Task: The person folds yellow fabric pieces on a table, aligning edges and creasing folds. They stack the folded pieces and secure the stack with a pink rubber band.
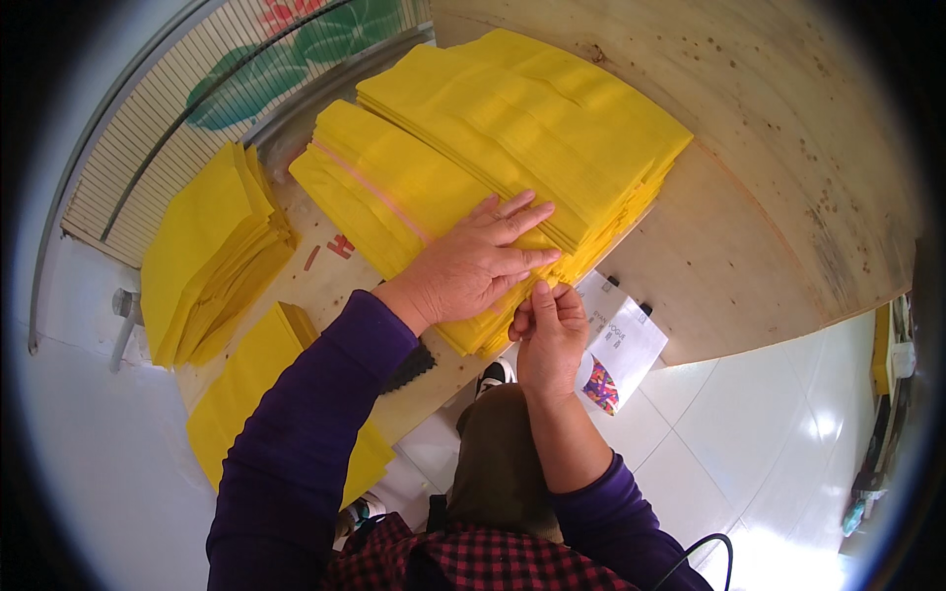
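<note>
My left hand [483, 258] lies flat with its fingers spread on a pile of folded yellow fabric pieces [370, 187], which has a pink strip across it. Beside that pile, a taller stack of yellow fabric [552, 118] rises at the far side, and my left fingertips reach its near edge. At the pile's right front edge, my right hand [552, 340] is closed, thumb and index finger pinching the edge of a yellow fabric piece. How many layers are in the pinch is hidden.
Further yellow stacks stand at the left [212, 246] and lower left [246, 379]. The wooden tabletop [778, 177] has a curved front edge. Below it is a white printed bag [631, 340] above the tiled floor [729, 424]. A slatted painted screen [148, 158] borders the far left.
</note>
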Tool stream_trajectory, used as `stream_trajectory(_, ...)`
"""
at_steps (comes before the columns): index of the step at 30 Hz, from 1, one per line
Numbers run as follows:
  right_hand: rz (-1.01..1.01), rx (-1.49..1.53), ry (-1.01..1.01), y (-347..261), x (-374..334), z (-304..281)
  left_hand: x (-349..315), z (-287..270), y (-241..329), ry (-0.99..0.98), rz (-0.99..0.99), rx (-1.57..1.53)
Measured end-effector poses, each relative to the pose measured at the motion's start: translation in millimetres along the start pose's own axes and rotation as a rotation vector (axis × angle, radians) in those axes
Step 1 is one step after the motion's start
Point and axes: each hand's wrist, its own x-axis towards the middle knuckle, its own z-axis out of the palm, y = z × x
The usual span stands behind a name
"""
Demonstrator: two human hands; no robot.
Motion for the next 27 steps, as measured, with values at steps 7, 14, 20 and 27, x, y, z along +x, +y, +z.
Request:
stream_trajectory(7,0.037,0.007,0.035,-1,-7,0,0,1,-1,0.006,0.007,-0.004)
stream_trajectory(14,-0.009,-0.093,-0.049,1,-6,-4,0,0,-2,-0.003,0.010,-0.005)
stream_trajectory(20,0.044,-0.077,-0.031,-1,-16,-10,-1,-2,-1,-0.056,-0.017,-0.008)
stream_trajectory(27,0.159,-0.260,-0.138,-11,-46,-18,-1,-2,-1,-0.056,-0.018,-0.020)
